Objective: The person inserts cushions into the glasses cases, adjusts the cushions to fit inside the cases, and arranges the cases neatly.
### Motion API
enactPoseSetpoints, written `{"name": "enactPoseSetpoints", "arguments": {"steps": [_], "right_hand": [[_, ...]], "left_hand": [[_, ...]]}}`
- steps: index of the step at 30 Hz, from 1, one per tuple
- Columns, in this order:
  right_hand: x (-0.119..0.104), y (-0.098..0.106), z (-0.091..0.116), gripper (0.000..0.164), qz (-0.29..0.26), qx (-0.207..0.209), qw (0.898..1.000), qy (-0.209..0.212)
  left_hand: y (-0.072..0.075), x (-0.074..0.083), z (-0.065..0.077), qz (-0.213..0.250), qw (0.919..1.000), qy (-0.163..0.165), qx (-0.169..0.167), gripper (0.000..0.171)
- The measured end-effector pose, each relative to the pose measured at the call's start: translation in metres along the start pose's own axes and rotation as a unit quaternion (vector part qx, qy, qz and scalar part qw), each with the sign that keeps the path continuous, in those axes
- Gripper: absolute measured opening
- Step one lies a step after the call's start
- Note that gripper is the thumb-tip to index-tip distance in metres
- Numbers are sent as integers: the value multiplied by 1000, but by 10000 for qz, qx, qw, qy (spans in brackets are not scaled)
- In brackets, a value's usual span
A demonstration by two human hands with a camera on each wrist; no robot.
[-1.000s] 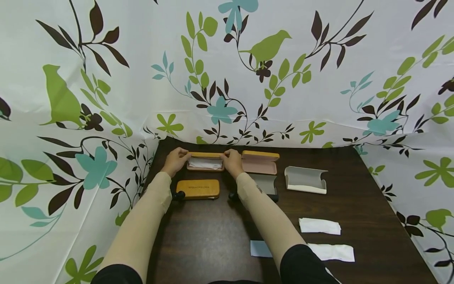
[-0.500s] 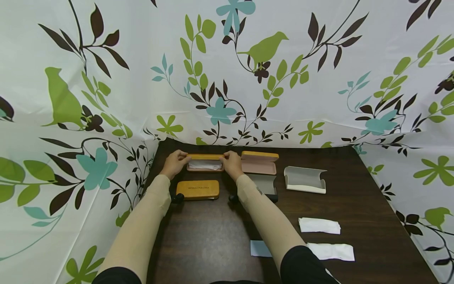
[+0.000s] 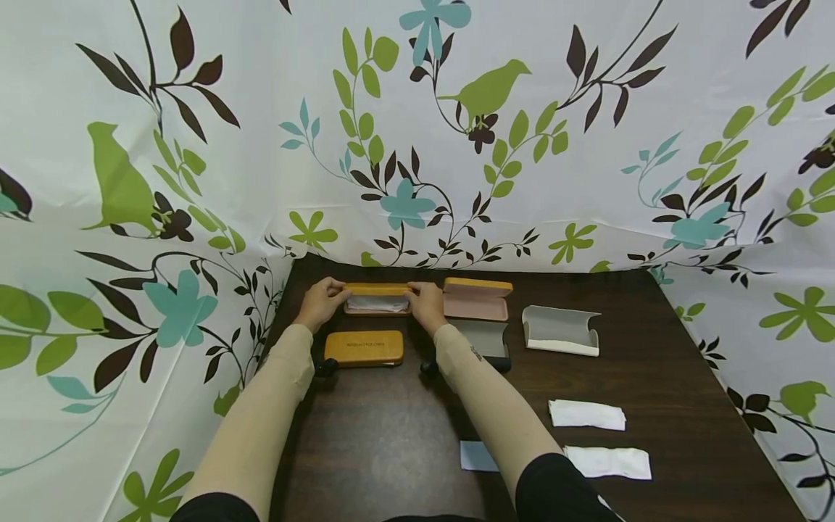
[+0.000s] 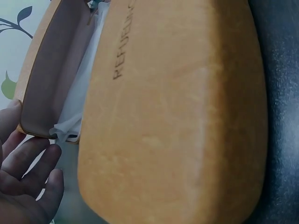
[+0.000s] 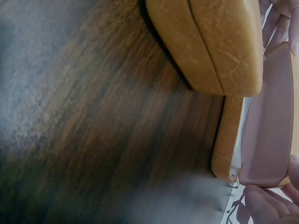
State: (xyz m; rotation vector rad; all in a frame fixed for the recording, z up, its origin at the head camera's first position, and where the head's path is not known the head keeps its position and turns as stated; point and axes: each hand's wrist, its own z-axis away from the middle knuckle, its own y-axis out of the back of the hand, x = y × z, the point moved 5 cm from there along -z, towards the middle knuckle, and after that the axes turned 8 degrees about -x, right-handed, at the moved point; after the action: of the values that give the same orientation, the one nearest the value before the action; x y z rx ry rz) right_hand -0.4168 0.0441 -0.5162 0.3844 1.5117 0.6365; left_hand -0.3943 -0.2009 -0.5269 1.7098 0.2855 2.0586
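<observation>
At the back left of the table, a yellow-tan glasses case [image 3: 377, 289] stands with its lid raised and a crumpled white cloth [image 3: 377, 303] inside. My left hand [image 3: 319, 303] pinches the lid's left end, thumb on the outer side. The right hand [image 3: 427, 304] pinches the opposite end. Pinkish lining shows in the lid [image 5: 268, 121] in the right wrist view. In front of it lies a second, closed tan glasses case [image 3: 364, 348] with dark lettering, which fills much of the left wrist view [image 4: 173, 116]. Whatever lies under the cloth is hidden.
Right of my hand lies an opened tan case [image 3: 476, 308] with pink lining. A grey-lined open case [image 3: 485, 335] is partly behind my forearm. Farther right are a white open case [image 3: 561, 337], two folded white cloths [image 3: 587, 415] and a blue cloth [image 3: 478, 456].
Both hands have come slightly lower together with the lid they hold. The other cases and cloths have stayed put.
</observation>
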Motion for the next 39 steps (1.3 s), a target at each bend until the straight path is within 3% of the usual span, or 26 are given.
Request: {"name": "enactPoseSetpoints", "arguments": {"steps": [5,19,29,39], "right_hand": [[1,-1,1,31,290,47,9996,-33],[3,-3,6,31,372,135,9992,-11],[0,-5,9,31,438,136,9989,-87],[-1,-8,12,25,1131,75,9935,56]], "left_hand": [[-1,-5,-1,-45,10000,-67,42,37],[0,-9,0,-515,9974,-470,162,36],[-1,-14,3,-845,9921,-765,524,34],[-6,-15,5,-1247,9838,-1048,755,30]]}}
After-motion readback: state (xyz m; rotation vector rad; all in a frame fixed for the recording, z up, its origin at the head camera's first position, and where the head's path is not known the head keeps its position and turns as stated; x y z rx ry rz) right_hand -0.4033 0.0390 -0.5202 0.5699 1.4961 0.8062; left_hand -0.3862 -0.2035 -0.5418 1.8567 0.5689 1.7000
